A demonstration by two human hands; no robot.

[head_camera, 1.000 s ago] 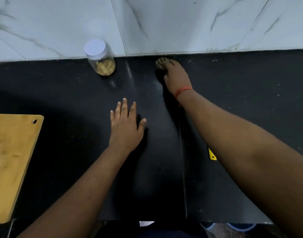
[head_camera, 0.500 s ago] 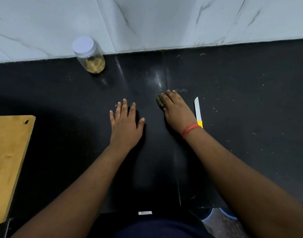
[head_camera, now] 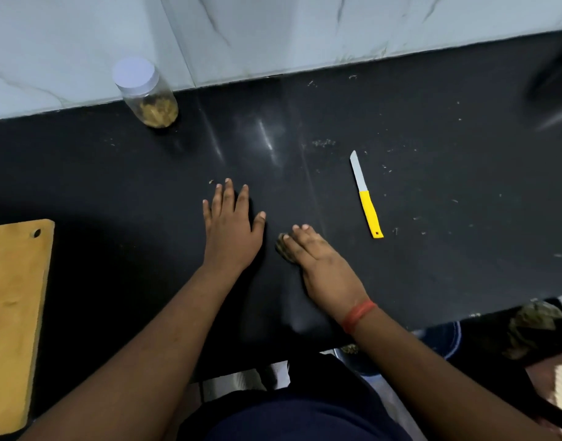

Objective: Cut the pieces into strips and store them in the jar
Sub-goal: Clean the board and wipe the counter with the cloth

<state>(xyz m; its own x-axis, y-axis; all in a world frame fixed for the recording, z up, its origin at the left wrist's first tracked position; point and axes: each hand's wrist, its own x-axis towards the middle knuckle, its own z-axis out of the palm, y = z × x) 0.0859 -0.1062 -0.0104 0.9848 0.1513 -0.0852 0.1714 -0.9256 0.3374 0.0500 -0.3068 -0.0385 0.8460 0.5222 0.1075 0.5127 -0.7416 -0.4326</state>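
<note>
A clear jar (head_camera: pixel 146 97) with a white lid stands at the back left of the black counter, with yellow-brown strips in its bottom. A knife (head_camera: pixel 366 194) with a yellow handle lies on the counter, right of both hands, blade pointing away. My left hand (head_camera: pixel 232 227) lies flat on the counter with straight fingers. My right hand (head_camera: pixel 318 259) presses straight fingers on a small dark scrub pad (head_camera: pixel 282 248), which shows only at its left edge under the fingers.
A wooden cutting board (head_camera: pixel 15 313) lies at the left near the counter's front edge. A marble wall (head_camera: pixel 273 33) backs the counter. Small crumbs dot the counter (head_camera: pixel 448 186) on the right. Below the front edge are a blue bucket (head_camera: pixel 445 340) and a cloth (head_camera: pixel 534 326).
My right hand has dragged the scrub pad from the back wall toward the front edge, uncovering the knife. My left hand has stayed flat in place.
</note>
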